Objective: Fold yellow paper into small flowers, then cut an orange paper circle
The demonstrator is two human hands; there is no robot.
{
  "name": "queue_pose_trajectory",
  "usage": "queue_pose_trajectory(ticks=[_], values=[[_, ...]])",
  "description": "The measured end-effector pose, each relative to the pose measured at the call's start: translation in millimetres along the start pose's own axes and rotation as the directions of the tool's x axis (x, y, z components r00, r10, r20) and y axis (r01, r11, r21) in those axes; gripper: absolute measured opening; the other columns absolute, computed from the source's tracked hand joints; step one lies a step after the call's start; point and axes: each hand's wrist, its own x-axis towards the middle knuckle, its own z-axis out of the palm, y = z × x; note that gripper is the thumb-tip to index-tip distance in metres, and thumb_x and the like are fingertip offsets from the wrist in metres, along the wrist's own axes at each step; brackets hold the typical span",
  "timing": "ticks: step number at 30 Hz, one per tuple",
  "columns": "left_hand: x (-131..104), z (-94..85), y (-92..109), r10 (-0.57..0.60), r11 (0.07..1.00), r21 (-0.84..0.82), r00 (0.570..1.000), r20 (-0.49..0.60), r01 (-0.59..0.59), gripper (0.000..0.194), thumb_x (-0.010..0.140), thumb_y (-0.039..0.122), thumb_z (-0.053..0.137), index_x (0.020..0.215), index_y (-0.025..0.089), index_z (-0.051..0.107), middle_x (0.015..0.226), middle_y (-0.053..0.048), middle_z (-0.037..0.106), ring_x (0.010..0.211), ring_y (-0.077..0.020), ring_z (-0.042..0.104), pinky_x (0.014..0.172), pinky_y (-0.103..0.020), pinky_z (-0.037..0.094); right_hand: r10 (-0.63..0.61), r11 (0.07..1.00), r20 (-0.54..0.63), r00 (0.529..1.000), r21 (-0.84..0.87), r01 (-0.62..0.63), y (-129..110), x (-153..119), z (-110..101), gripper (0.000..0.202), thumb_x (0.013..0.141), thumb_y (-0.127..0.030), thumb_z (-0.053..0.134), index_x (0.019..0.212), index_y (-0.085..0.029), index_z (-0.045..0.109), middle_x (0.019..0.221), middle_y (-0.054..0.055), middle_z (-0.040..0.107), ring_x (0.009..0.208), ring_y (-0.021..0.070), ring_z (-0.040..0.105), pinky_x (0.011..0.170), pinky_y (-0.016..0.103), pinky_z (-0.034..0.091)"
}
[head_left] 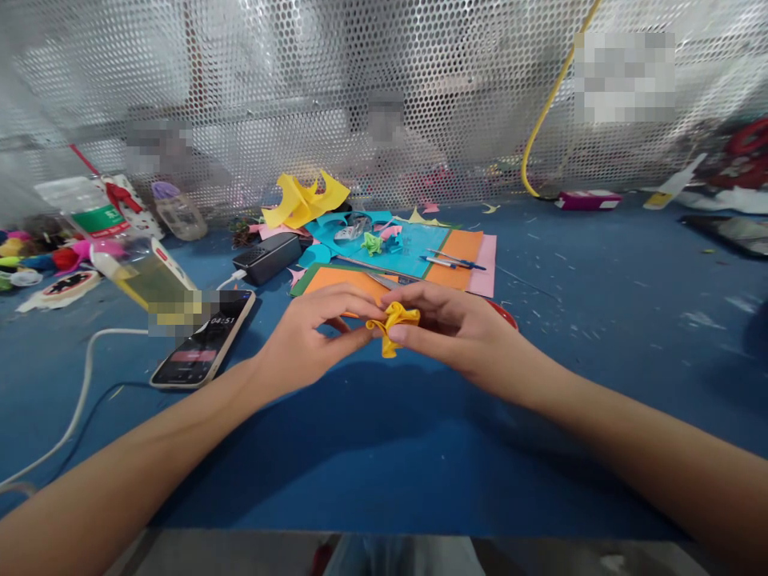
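Between both hands is a small yellow folded-paper flower [393, 328] with curled petals, held above the blue table. My left hand [327, 324] pinches its left side between thumb and fingers. From the right, my right hand [462, 324] grips it, the thumb across the front and the fingers behind. The flower's back is hidden by the fingers. Just beyond the hands lie orange paper sheets [336, 280] and a pair of scissors [384, 280], partly covered by my fingers.
Blue paper [414, 248] with a small green paper flower [372, 244] and pens [453, 260] lies farther back. Yellow scraps [306, 200] sit behind a black box [268, 258]. At left are a phone [207, 340], a white cable [87, 376] and bottles. A perforated metal screen [456, 96] stands behind.
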Motion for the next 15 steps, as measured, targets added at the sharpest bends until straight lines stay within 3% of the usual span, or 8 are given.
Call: queue_pose_trajectory(ticks=[7,9,12,15], values=[[-0.4,1.4,1.3,-0.003,1.0,-0.027,0.999,-0.041,0.002,0.01,0.072,0.016,0.067,0.082,0.017,0.064,0.083,-0.005,0.066,0.075,-0.013,0.062,0.058,-0.02,0.052,0.026,0.998,0.037,0.999,0.055,-0.028,3.5,2.2,1.0,0.023,0.078,-0.031,0.061,0.097,-0.019,0.057,0.096,0.003,0.064,0.084,0.0126,0.062,0.075,0.026,0.051],[-0.9,2.6,0.3,0.027,1.0,-0.001,0.998,-0.049,-0.027,0.006,0.074,0.015,0.065,0.079,0.016,0.063,0.079,-0.004,0.065,0.072,-0.0116,0.061,0.056,-0.019,0.052,-0.001,1.0,-0.027,1.0,-0.027,0.0,5.5,1.7,1.5,0.031,0.078,-0.035,0.06,0.104,-0.02,0.054,0.105,0.006,0.061,0.088,0.0149,0.061,0.076,0.03,0.051],[-1.8,5.3,-1.0,0.029,0.998,0.052,0.998,-0.056,-0.026,0.004,0.074,0.011,0.061,0.077,0.013,0.063,0.076,-0.004,0.064,0.068,-0.0109,0.06,0.054,-0.018,0.051,-0.253,0.911,-0.165,0.953,-0.372,0.178,6.3,-0.5,1.7,0.032,0.075,-0.035,0.064,0.102,-0.02,0.055,0.109,0.007,0.056,0.098,0.0185,0.056,0.082,0.034,0.048],[-2.5,7.9,0.2,0.001,0.996,0.093,0.999,-0.048,0.003,0.003,0.073,0.011,0.062,0.075,0.012,0.063,0.075,-0.005,0.065,0.066,-0.011,0.061,0.053,-0.018,0.052,-0.486,0.671,-0.051,0.872,-0.661,0.336,4.3,-3.0,0.7,0.015,0.073,-0.026,0.065,0.086,-0.02,0.06,0.097,0.005,0.057,0.097,0.0189,0.055,0.086,0.035,0.044]])
